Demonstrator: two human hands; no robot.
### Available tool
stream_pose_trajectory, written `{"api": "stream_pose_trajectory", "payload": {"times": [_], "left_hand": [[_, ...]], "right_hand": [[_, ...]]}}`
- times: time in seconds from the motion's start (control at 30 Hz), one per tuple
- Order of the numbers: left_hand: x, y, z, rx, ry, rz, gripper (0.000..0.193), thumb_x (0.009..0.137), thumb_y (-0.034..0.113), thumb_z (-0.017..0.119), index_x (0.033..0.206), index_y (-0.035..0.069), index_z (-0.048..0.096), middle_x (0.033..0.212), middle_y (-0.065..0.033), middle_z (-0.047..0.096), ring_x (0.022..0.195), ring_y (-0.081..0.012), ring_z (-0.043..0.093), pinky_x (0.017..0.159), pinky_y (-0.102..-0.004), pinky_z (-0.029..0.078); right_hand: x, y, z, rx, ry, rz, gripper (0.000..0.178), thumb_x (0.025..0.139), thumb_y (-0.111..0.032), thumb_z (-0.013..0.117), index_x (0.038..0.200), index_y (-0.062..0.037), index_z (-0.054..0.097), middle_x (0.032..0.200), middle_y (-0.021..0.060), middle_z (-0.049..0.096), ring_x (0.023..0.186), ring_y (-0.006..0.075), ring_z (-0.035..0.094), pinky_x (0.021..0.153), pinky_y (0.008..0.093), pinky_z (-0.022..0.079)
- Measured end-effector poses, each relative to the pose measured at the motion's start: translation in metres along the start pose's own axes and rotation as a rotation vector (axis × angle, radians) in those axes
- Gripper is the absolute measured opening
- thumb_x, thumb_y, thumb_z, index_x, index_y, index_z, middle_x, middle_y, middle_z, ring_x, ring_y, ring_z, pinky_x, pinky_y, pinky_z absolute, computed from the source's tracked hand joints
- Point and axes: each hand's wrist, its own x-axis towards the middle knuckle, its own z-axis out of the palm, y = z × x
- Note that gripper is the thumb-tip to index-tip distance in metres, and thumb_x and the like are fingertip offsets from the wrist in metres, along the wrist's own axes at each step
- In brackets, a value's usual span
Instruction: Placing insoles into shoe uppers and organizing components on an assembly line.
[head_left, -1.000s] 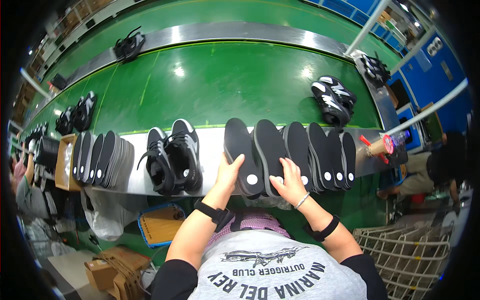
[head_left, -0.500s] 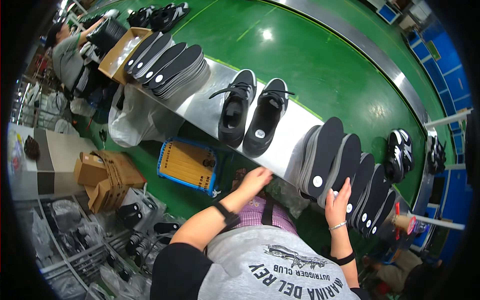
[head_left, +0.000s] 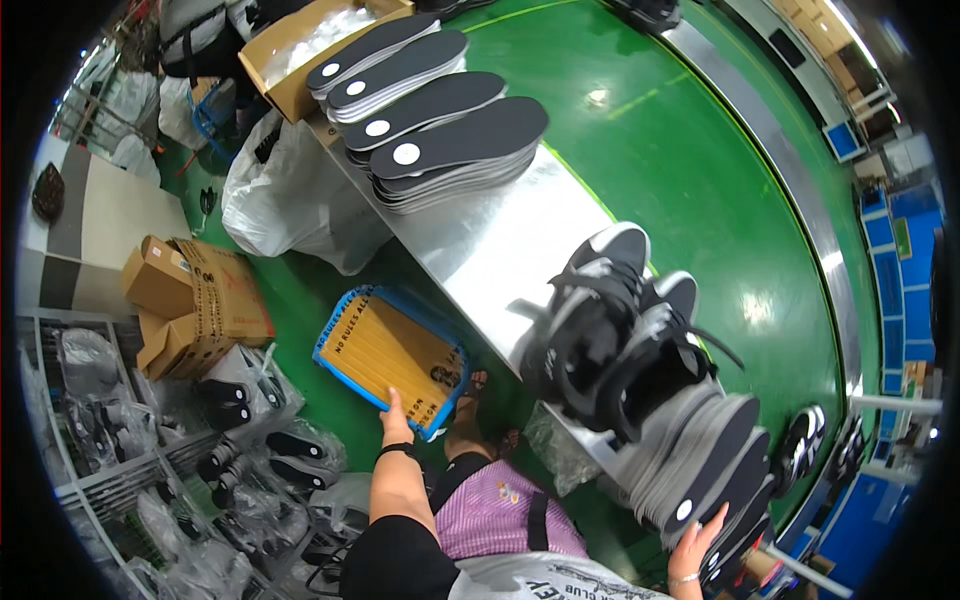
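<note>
My left hand (head_left: 397, 420) reaches down to a blue-rimmed stool (head_left: 370, 340) with a cardboard top. One digit lies over its near edge and the hand seems closed on it; the other fingers are hidden. My right hand (head_left: 695, 550), fingers apart, touches the heel ends of stacked black-and-grey insoles (head_left: 725, 470) on the bench. Beside that stack stand two black shoes, a left one (head_left: 585, 340) and a right one (head_left: 650, 370), laces loose, slightly blurred. More insole stacks (head_left: 450, 140) lie farther left on the metal bench (head_left: 470, 240).
An open carton (head_left: 275, 75) with white contents sits at the bench's far left end, above a white plastic bag (head_left: 290, 195). Brown cartons (head_left: 215, 300) stand on the green floor. A wire rack (head_left: 95, 470) with bagged shoes and insoles is at lower left.
My left hand has gone from the bench edge down to the stool. My right hand stays at the insoles. The view has swung left, and the shoes now appear right against the insole stack.
</note>
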Motion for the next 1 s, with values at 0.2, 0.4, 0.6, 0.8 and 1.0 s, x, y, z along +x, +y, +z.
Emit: {"api": "stream_pose_trajectory", "payload": {"times": [0.2, 0.4, 0.6, 0.8, 1.0], "left_hand": [[0.044, -0.002, -0.008, -0.497, -0.279, -0.025, 0.070, 0.073, 0.044, 0.061, 0.120, -0.002, 0.037, 0.121, -0.0141, 0.042, 0.105, -0.0289, 0.045, 0.089, -0.0403, 0.037], [0.056, 0.033, -0.019, -0.271, 0.086, 0.138, 0.062, 0.077, 0.049, 0.053, 0.108, -0.004, 0.047, 0.103, -0.0135, 0.054, 0.092, -0.0244, 0.053, 0.080, -0.0350, 0.041], [0.099, 0.103, -0.056, -0.017, 0.057, 0.327, 0.061, 0.082, 0.053, 0.042, 0.090, -0.005, 0.058, 0.084, -0.0099, 0.060, 0.072, -0.0198, 0.057, 0.064, -0.0301, 0.043], [0.104, 0.162, -0.062, 0.635, -0.021, 0.562, 0.052, 0.082, 0.045, 0.044, 0.074, -0.003, 0.059, 0.063, -0.0160, 0.057, 0.059, -0.0236, 0.054, 0.059, -0.0339, 0.040], [0.086, 0.197, -0.068, 0.757, -0.106, 0.576, 0.052, 0.082, 0.045, 0.046, 0.071, -0.004, 0.058, 0.061, -0.0164, 0.057, 0.057, -0.0247, 0.055, 0.056, -0.0342, 0.041]], "right_hand": [[0.004, -0.024, -0.010, -0.047, -0.034, 0.135, 0.062, 0.084, -0.027, 0.042, 0.131, 0.0015, 0.013, 0.134, 0.0241, 0.015, 0.124, 0.0350, 0.016, 0.101, 0.0388, 0.014], [0.028, -0.063, -0.007, -0.095, -0.046, 0.477, 0.061, 0.083, -0.025, 0.045, 0.132, -0.0030, 0.016, 0.132, 0.0232, 0.024, 0.119, 0.0349, 0.028, 0.099, 0.0394, 0.021], [0.029, -0.086, -0.003, -0.105, -0.065, 0.450, 0.062, 0.083, -0.025, 0.046, 0.132, -0.0019, 0.015, 0.132, 0.0239, 0.023, 0.119, 0.0352, 0.027, 0.099, 0.0393, 0.020], [0.025, -0.093, 0.002, -0.105, -0.089, 0.421, 0.063, 0.082, -0.025, 0.046, 0.131, -0.0007, 0.014, 0.132, 0.0247, 0.021, 0.120, 0.0354, 0.025, 0.099, 0.0392, 0.020], [0.020, -0.083, 0.000, -0.114, -0.117, 0.402, 0.064, 0.082, -0.025, 0.046, 0.131, 0.0004, 0.013, 0.132, 0.0255, 0.020, 0.120, 0.0356, 0.024, 0.099, 0.0391, 0.020]]}}
